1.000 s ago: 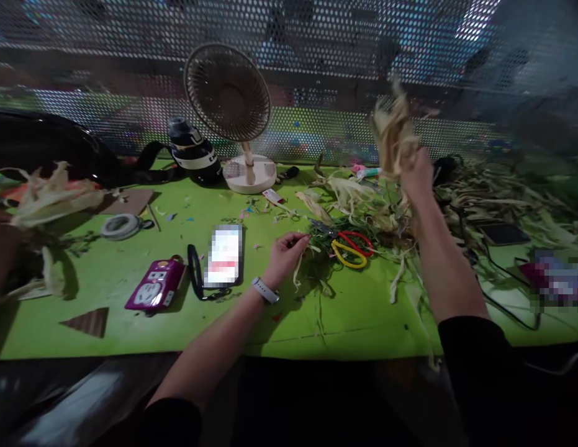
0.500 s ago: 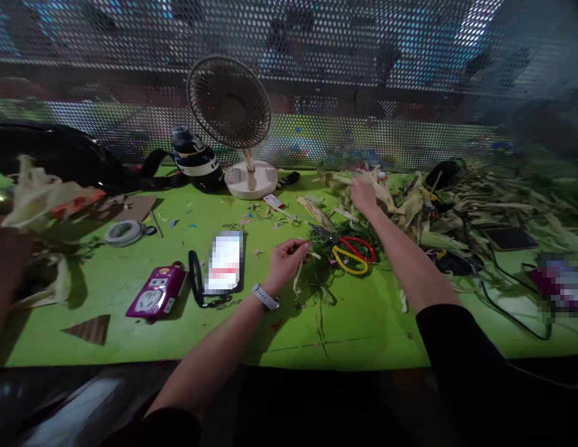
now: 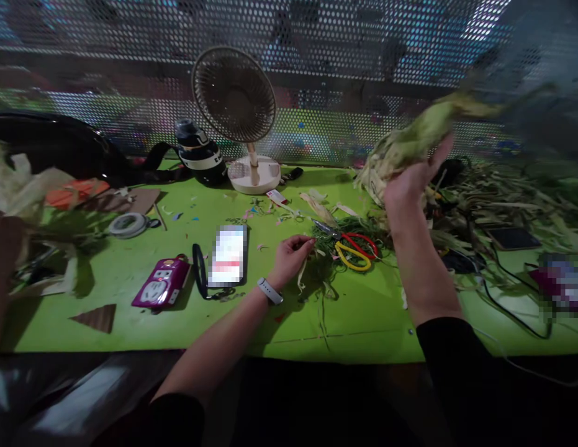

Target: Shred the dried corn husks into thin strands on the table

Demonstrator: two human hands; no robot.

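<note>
My right hand point(image 3: 407, 180) is raised over the right part of the table, closed round a bunch of corn husks point(image 3: 421, 133); the bunch is pale below, greener at the top, and smeared by motion. Near the middle, my left hand point(image 3: 292, 256) is pinched, thumb against forefinger; whatever sits between the fingertips is too small to make out. A thin pale husk strip point(image 3: 302, 278) hangs just under those fingers. Right of them, scissors point(image 3: 356, 248) with one red and one yellow handle lie open on a heap of green strands point(image 3: 326, 264).
A phone point(image 3: 228, 256), a purple power adapter point(image 3: 162, 282) and a tape roll point(image 3: 128, 225) lie to the left. Behind stand a fan point(image 3: 254, 176) and a black bottle point(image 3: 202, 155). More husks point(image 3: 498, 198) and cables cover the right side. Another person's arm point(image 3: 4, 267) shows at far left.
My right hand has gone from the husk pile at the back up and to the right, lifting a bunch of husks. The left hand keeps its pinch in nearly the same spot.
</note>
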